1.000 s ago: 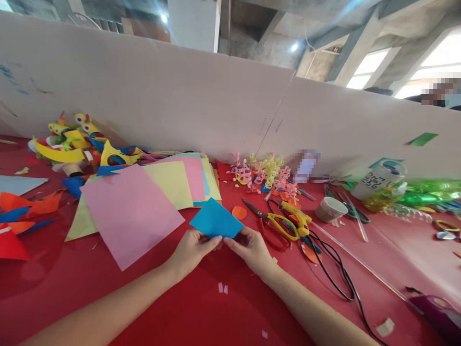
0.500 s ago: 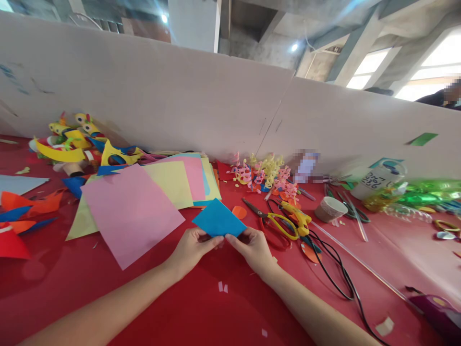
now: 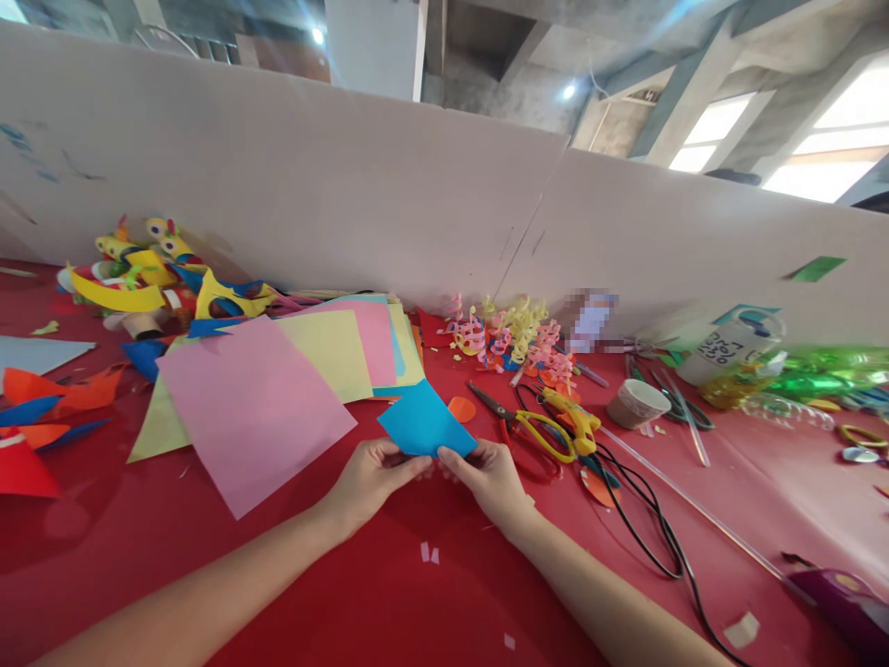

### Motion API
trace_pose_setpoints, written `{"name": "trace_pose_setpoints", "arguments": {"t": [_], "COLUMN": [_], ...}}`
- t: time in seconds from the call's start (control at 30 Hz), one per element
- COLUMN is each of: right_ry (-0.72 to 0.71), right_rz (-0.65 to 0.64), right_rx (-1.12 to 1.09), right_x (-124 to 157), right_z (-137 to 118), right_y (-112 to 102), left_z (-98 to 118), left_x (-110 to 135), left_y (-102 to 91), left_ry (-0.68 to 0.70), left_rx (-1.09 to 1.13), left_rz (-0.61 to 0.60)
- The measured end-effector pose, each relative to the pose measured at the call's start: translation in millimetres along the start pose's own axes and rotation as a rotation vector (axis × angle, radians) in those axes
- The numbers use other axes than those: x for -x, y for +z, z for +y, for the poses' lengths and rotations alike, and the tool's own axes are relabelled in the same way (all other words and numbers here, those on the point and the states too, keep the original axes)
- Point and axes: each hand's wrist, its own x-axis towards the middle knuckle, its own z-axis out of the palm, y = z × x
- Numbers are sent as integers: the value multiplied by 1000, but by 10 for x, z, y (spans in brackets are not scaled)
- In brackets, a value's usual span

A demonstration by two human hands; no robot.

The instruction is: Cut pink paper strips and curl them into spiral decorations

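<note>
A small piece of blue paper [image 3: 425, 419] is held up in front of me, its top corner pointing away. My left hand [image 3: 379, 474] is closed on its lower left edge, thumb on the near side. My right hand [image 3: 486, 472] pinches the lower right edge, its thumb near the middle. The fingers behind the paper are partly hidden. Just right of the paper lie an orange paper disc [image 3: 462, 409] and scissors [image 3: 532, 428] with yellow inner handles. To the left, a pink sheet [image 3: 254, 408] overlaps a stack of coloured paper [image 3: 333, 347].
A yellow glue gun [image 3: 570, 419] with a black cord [image 3: 657, 514] lies right of the scissors. Beyond are a paper cup [image 3: 637, 403], curled paper strips [image 3: 518, 333] and plastic bottles [image 3: 826, 375]. Yellow paper figures [image 3: 143, 264] stand back left, before a white partition [image 3: 312, 176].
The blue paper has shifted slightly right and its upper part bends more, its left corner moving inward. Both hands keep hold of it, almost in place. The person behind the partition is mostly out of view.
</note>
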Motion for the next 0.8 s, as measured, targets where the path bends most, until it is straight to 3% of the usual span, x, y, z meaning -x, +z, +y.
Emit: {"name": "trace_pose_setpoints", "arguments": {"t": [0.2,0.47,0.8], "right_ry": [-65,-16,-30], "right_rz": [-168,-45,-118], "right_rx": [-116,-6,13], "right_x": [-7,21,49], "right_z": [-60,-1,-58], "right_y": [16,15,24], "left_z": [1,-9,4], "left_x": [0,-4,0], "left_y": [-13,-24,-14], "left_ry": [3,-18,-63], "left_rx": [-23,38,58], "left_rz": [56,21,43]}}
